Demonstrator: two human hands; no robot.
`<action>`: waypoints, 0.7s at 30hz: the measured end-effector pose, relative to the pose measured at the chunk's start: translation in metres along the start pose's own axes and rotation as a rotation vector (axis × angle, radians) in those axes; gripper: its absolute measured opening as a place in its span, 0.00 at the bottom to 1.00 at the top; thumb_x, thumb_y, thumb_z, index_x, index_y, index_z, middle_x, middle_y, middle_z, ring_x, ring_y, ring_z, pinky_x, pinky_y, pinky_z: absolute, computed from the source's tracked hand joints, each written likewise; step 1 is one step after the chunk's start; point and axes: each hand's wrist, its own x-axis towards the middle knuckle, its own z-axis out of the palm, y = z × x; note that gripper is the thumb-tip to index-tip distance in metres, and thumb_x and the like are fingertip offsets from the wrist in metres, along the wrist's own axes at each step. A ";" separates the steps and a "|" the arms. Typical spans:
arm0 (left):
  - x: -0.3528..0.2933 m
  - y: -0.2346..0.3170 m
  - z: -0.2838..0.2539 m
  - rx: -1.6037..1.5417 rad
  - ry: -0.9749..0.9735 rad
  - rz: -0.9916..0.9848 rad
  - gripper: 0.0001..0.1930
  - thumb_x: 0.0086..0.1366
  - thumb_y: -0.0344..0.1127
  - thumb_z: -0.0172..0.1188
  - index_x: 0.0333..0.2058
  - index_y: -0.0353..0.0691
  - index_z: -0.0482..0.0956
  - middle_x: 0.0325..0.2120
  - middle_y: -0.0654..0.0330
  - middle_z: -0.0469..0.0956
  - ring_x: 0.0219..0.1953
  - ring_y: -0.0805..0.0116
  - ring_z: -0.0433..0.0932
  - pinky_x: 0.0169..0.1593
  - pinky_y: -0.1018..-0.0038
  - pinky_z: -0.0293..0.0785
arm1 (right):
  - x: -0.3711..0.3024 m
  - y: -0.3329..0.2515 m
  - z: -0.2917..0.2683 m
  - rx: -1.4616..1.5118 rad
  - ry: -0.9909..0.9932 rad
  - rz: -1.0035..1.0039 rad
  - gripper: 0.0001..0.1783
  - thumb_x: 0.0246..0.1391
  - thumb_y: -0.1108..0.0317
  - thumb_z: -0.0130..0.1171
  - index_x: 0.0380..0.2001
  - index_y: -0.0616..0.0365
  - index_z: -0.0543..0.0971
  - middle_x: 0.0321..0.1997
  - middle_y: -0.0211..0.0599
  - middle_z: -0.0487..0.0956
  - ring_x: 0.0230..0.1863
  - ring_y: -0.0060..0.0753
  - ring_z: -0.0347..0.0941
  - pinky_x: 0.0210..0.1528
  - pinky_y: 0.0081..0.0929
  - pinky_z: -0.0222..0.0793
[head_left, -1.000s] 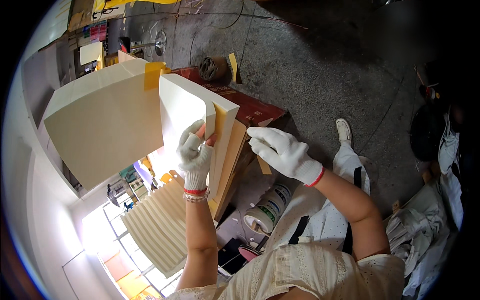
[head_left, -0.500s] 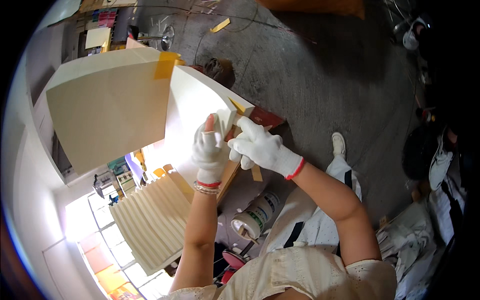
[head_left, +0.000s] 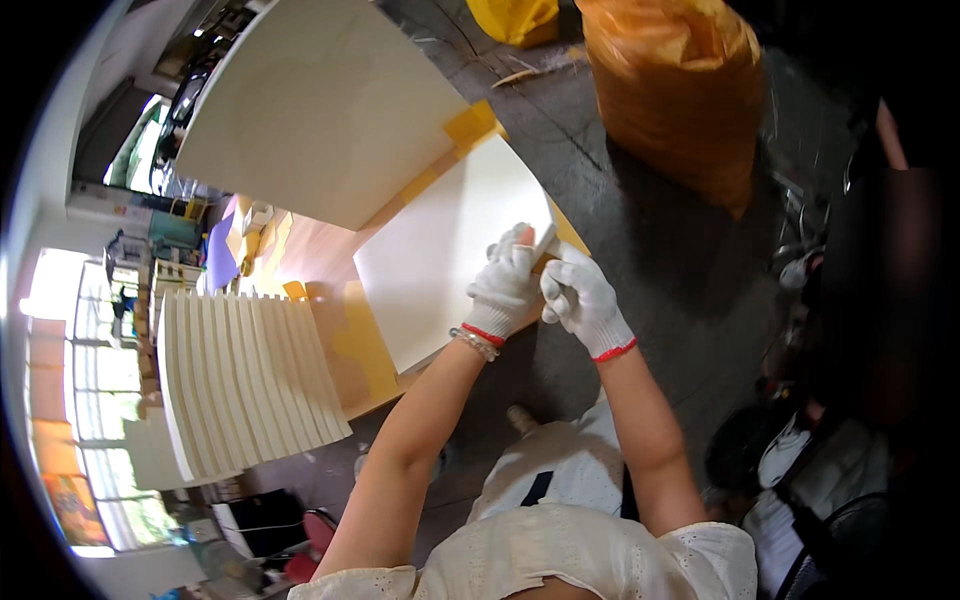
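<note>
A large orange-brown plastic sack (head_left: 675, 90) stands on the dark grey floor (head_left: 660, 300) beyond the bench's right end; its top is crumpled and its contents cannot be made out. A bright yellow bag (head_left: 515, 20) nearby is cut off by the upper border. The thick white rectangular sheet (head_left: 440, 250) lies at the right end of the wood-toned bench (head_left: 312, 258), near its front edge. The white-gloved left hand (head_left: 505, 275) rests at the sheet's right edge, one bare fingertip on top; the white-gloved right hand (head_left: 582, 290) is just beside it, fingers curled. Whether either hand's fingers grip the sheet cannot be told, as their undersides are hidden. A stack of ridged cream panels (head_left: 245, 385) overhangs the bench's front edge. Floor stretches between the right hand and the sack.
</note>
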 end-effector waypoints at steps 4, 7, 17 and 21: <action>0.004 -0.020 -0.022 -0.158 0.149 -0.090 0.27 0.52 0.26 0.58 0.53 0.36 0.66 0.48 0.49 0.72 0.44 0.53 0.76 0.43 0.64 0.77 | 0.006 0.026 0.013 -0.121 0.194 -0.103 0.27 0.60 0.67 0.44 0.61 0.64 0.59 0.25 0.29 0.71 0.18 0.18 0.64 0.22 0.21 0.68; -0.023 -0.065 -0.076 -0.264 0.474 -0.069 0.28 0.55 0.20 0.57 0.56 0.37 0.66 0.37 0.56 0.76 0.38 0.68 0.77 0.36 0.71 0.76 | 0.014 0.068 0.032 -0.477 0.245 -0.106 0.25 0.61 0.69 0.48 0.60 0.65 0.63 0.30 0.37 0.75 0.29 0.26 0.73 0.33 0.26 0.75; -0.166 -0.093 -0.240 -0.755 1.339 -0.403 0.19 0.59 0.29 0.63 0.48 0.34 0.67 0.38 0.60 0.73 0.37 0.72 0.72 0.41 0.76 0.71 | 0.036 0.235 0.096 -2.266 -0.550 -0.554 0.31 0.42 0.61 0.59 0.50 0.64 0.71 0.54 0.50 0.68 0.58 0.51 0.62 0.58 0.54 0.56; -0.201 -0.117 -0.251 -0.731 1.440 -0.414 0.23 0.60 0.32 0.63 0.52 0.33 0.66 0.43 0.61 0.72 0.44 0.71 0.70 0.50 0.73 0.67 | 0.038 0.264 0.079 -2.465 -0.489 -0.709 0.32 0.48 0.66 0.52 0.58 0.66 0.66 0.60 0.52 0.64 0.61 0.52 0.59 0.60 0.58 0.53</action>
